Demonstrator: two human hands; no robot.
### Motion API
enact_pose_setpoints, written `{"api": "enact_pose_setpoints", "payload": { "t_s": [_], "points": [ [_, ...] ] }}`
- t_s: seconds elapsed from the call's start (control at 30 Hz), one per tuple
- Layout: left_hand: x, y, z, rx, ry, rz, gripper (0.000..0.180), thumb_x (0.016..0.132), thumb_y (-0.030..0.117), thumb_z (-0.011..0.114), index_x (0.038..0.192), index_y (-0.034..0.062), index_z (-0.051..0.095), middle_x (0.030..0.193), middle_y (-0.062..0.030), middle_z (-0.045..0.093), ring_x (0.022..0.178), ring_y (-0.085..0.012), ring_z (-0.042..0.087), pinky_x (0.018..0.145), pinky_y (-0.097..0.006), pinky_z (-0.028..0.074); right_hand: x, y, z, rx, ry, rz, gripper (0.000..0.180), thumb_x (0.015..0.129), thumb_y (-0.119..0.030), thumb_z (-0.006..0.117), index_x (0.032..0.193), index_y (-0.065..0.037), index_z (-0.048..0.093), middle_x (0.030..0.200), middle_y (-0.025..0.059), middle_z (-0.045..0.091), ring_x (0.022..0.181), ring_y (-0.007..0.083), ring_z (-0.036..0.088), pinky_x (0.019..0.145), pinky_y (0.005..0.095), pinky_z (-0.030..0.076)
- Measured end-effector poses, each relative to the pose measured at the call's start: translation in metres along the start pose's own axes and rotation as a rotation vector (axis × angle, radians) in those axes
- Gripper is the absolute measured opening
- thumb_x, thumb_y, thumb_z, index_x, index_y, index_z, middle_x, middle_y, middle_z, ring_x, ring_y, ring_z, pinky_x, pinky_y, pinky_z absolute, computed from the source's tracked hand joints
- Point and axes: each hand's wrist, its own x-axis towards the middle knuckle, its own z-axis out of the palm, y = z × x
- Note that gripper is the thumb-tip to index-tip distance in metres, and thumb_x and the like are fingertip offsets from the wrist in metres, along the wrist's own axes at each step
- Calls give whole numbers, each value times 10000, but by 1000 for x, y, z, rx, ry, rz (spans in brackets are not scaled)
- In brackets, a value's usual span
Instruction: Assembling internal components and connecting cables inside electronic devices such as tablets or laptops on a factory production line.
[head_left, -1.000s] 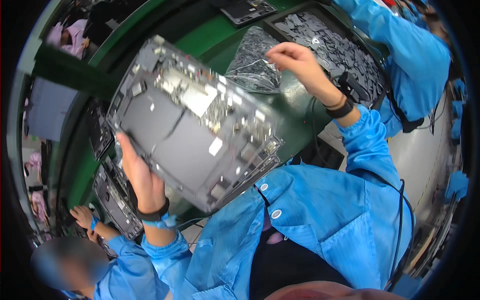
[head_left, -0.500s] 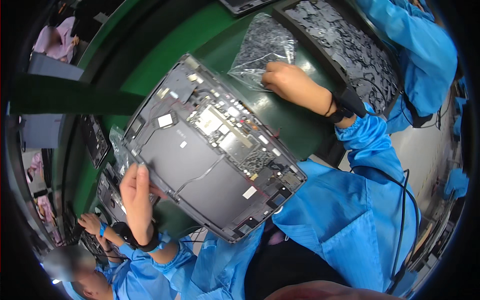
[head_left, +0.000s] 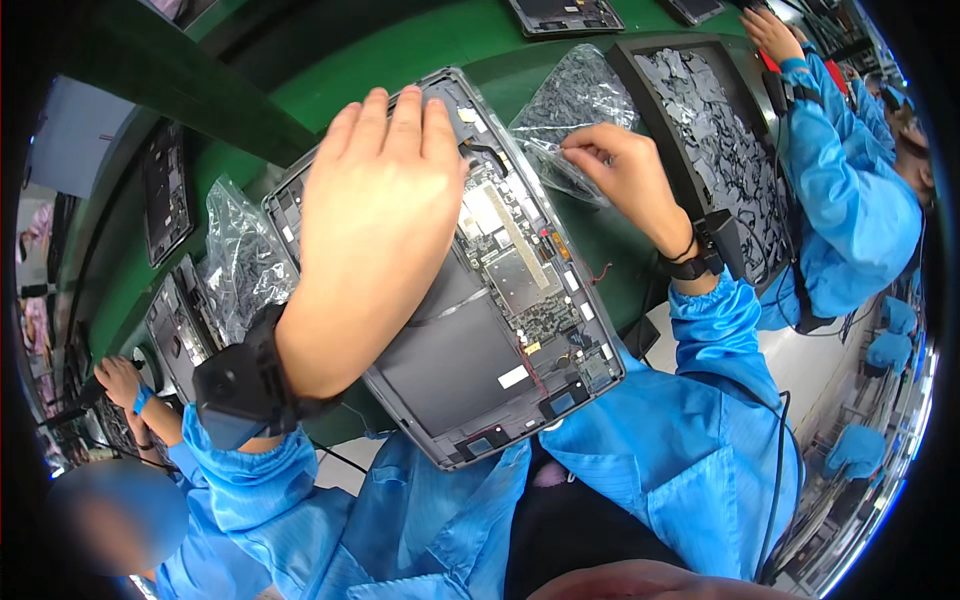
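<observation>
There are two bags (head_left: 582, 88), one tray (head_left: 662, 120), at least four devices (head_left: 455, 355).

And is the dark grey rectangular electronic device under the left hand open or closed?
Open: the dark grey rectangular electronic device shows its speckled circuit board beside the left hand.

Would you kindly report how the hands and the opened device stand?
Left hand spread over opened device, hiding its upper-left part. Right hand curled by plastic bag, grip unclear. Device's circuit board exposed.
</observation>
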Motion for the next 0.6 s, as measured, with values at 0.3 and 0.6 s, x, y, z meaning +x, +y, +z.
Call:
{"api": "enact_pose_setpoints", "payload": {
  "t_s": [0.3, 0.6],
  "points": [
    [-9, 16, 8, 217, 104, 77, 385, 756, 92, 569, 1089, -98, 612, 1064, -210, 653, 1007, -309, 632, 986, -409, 454, 58, -61, -26, 389, 2, -119, 159, 854, -130, 676, 918, 15, 687, 817, 49, 693, 741, 99, 631, 685, 241, 506],
    [-40, 33, -33, -244, 51, 54, 357, 763, 65, 600, 1104, -32, 638, 1095, -196, 647, 1020, -320, 626, 945, -436, 472, 123, -79, -16, 60, -341, -281, 186, 772, -167, 673, 882, -17, 692, 748, 113, 680, 718, 221, 671, 693, 324, 517]
  ]
}}
